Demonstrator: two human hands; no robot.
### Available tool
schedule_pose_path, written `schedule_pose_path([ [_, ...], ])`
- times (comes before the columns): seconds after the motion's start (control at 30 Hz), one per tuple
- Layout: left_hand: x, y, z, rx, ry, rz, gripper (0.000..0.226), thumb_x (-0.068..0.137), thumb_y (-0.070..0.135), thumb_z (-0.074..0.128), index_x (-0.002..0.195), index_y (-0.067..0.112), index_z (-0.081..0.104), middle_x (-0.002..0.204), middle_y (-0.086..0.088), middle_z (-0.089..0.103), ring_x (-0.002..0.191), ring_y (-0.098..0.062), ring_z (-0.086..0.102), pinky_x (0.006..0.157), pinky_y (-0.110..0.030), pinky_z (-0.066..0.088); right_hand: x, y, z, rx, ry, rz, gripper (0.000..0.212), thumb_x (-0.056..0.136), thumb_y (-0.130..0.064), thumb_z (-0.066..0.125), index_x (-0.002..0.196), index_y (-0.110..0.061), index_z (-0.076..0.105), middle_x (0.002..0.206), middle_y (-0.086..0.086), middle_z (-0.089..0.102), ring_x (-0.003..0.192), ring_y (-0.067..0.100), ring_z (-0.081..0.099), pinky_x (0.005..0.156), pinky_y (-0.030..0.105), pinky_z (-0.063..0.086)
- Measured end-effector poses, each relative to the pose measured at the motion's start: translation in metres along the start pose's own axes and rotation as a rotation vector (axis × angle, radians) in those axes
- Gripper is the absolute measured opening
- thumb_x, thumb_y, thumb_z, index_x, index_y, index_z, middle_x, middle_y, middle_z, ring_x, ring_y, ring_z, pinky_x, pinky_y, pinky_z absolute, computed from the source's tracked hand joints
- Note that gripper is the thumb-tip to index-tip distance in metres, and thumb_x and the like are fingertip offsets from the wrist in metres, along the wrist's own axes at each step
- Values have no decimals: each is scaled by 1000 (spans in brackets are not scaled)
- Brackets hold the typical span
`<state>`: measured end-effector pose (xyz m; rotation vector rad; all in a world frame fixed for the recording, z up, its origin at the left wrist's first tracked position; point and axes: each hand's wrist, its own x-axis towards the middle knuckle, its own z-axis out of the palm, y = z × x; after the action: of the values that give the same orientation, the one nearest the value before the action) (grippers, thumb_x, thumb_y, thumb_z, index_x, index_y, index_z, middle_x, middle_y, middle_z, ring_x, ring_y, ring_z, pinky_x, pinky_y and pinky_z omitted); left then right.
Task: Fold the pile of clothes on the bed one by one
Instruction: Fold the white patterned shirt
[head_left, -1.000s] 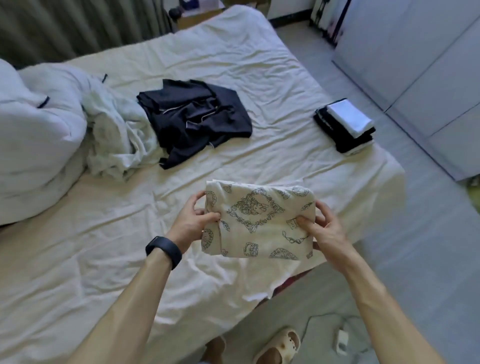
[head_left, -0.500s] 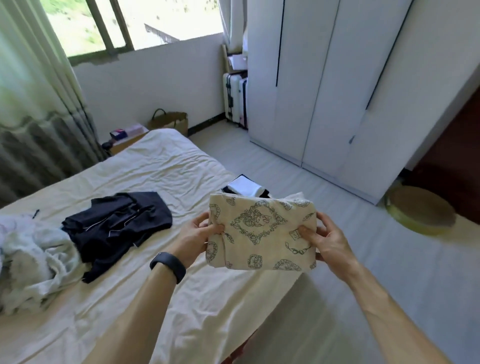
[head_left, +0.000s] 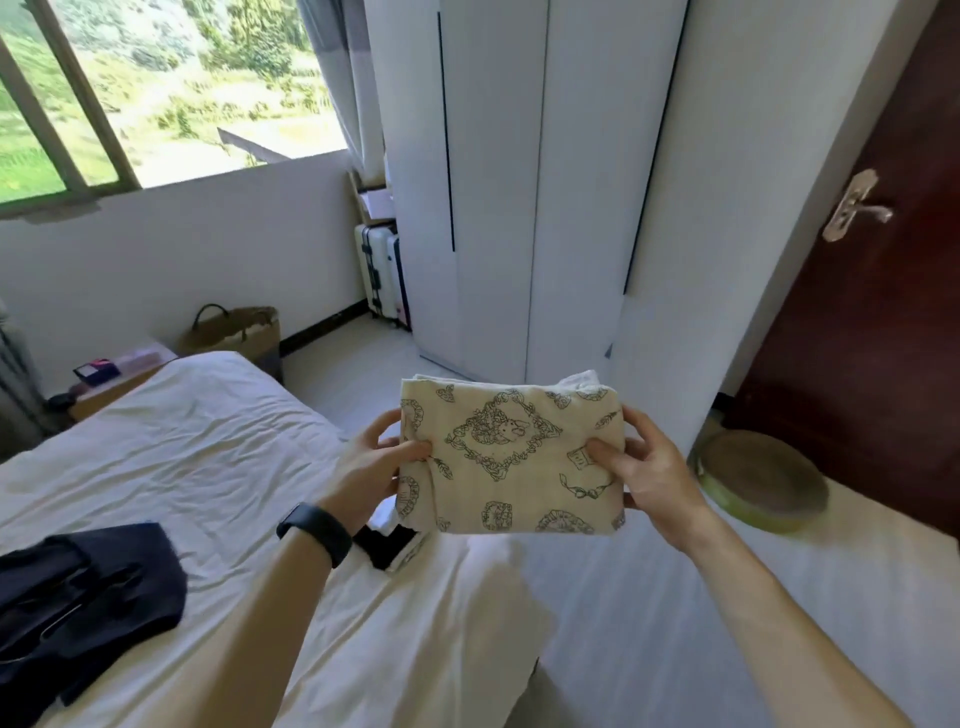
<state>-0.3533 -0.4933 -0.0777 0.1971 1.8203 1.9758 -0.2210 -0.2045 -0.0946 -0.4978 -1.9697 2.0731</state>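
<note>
Head view: left hand (head_left: 363, 470), right hand (head_left: 655, 470) pinch folded printed cloth (head_left: 511, 483); basket (head_left: 236, 335) contents hidden

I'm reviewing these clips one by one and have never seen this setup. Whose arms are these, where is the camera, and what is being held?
There is no machine here. A person wears one wide-angle camera on the head, looking forward and down, so the two bare arms reaching in from the bottom are their own. The left hand, above a black wristband, and the right hand each pinch one side of a folded cream cloth printed with dark green drawings, held up off the bed. On the bed's white sheet lies a crumpled dark navy garment at lower left. A small black-and-white folded stack peeks out below the left wrist. Behind stand a white wardrobe and a dark red door.
</note>
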Motion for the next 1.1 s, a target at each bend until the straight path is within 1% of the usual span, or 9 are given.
schedule_pose_path([
  [0.1,76,32,38,-3,-13,43,42,89,-2,67,124,22,62,105,-15,75,87,-27,73,71,-38,63,71,-29,-32,1,16,-33,40,89,-23,78,116,-49,64,108,-1,76,94,22,75,64,40,61],
  [0.27,174,86,90,-13,-35,130,43,88,-1,69,122,25,64,104,-13,76,90,-28,74,67,-35,61,173,-84,-79,0,19,-100,38,90,-22,77,114,-49,65,109,-1,75,95,22,75,65,40,61],
  [0.4,245,119,128,-25,-31,167,44,87,-1,70,123,25,64,107,-14,75,95,-31,74,68,-36,61,247,-115,-114,-18,26,-160,41,89,-26,78,116,-53,63,108,-3,75,96,19,75,67,38,61],
  [0.53,325,147,165,-21,9,227,45,87,0,69,127,21,63,107,-13,75,93,-29,74,65,-31,60,333,-138,-144,-17,31,-225,42,90,-25,77,118,-52,64,109,-1,75,100,20,74,78,47,63],
  [0.6,361,159,181,-22,45,262,44,88,-1,68,126,20,63,106,-12,76,91,-27,75,64,-30,60,380,-151,-157,-22,4,-260,42,91,-22,76,122,-47,63,108,-1,75,100,20,74,84,51,61],
  [0.73,419,181,200,-36,119,309,42,88,1,70,123,23,64,106,-12,75,95,-28,74,67,-32,60,469,-177,-175,-41,-82,-289,45,91,-22,76,128,-42,61,110,0,75,100,21,74,85,54,61],
  [0.9,455,194,194,-68,265,339,51,77,6,80,123,19,63,108,-15,74,98,-33,73,71,-37,60,565,-202,-163,-44,-259,-323,46,89,-26,77,123,-51,62,107,-5,75,100,18,73,81,46,62],
  [1.03,467,200,158,-120,465,376,46,85,-1,72,127,14,59,109,-19,73,100,-37,72,73,-43,61,634,-214,-103,-55,-444,-352,46,90,-26,76,121,-57,61,102,-10,75,94,13,74,75,42,62],
  [1.1,466,200,135,-115,570,371,44,86,-1,71,126,13,58,107,-18,74,97,-36,73,71,-41,61,662,-216,-59,-60,-542,-363,47,90,-25,76,123,-54,61,99,-12,75,90,7,74,67,30,61],
])
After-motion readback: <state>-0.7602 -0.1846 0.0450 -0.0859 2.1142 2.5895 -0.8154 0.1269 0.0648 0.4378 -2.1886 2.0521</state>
